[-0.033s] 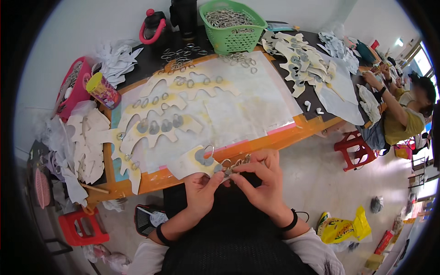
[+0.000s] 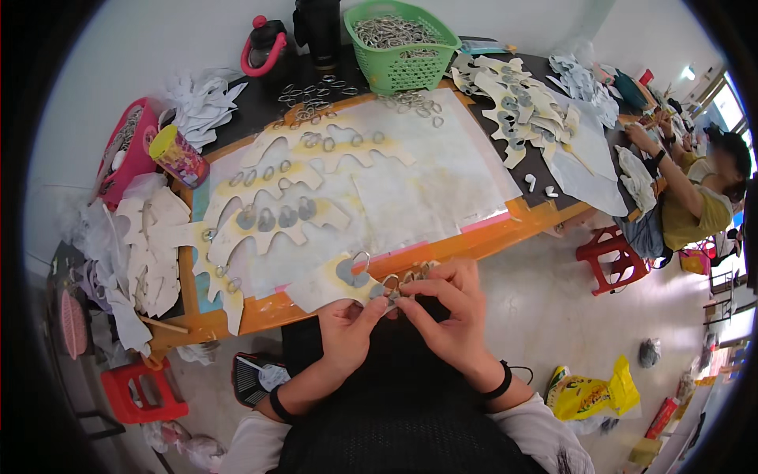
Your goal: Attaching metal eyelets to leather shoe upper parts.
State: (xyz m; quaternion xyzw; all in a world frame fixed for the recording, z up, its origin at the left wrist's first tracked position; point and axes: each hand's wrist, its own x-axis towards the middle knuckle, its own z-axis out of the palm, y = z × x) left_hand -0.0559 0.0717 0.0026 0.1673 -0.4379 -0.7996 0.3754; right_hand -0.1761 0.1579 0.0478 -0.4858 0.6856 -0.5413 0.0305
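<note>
My left hand (image 2: pixel 345 332) pinches the lower edge of a cream, scallop-cut piece (image 2: pixel 316 286) of sheet material, held over the table's front edge. A metal ring (image 2: pixel 362 261) stands up from a grey patch (image 2: pixel 347 272) on it, and more rings line its right part. At a second small grey patch (image 2: pixel 380 291), the fingertips of my right hand (image 2: pixel 454 328) meet my left thumb in a pinch. The fingers partly hide that patch. On the table, similar cream pieces (image 2: pixel 338 223) lie with loose rings and grey patches on yellowish glue-like stains.
A green basket (image 2: pixel 400 69) of metal rings stands at the back, a pink basket (image 2: pixel 146 130) and a tipped yellow-lidded canister (image 2: pixel 178 154) at left. Finished-looking cream pieces (image 2: pixel 525 103) pile up at right. Another person (image 2: pixel 695 189) works farther right, near a red stool (image 2: pixel 613 257).
The left end of the cream piece has dipped very slightly. Both hands keep practically the same place and pinch.
</note>
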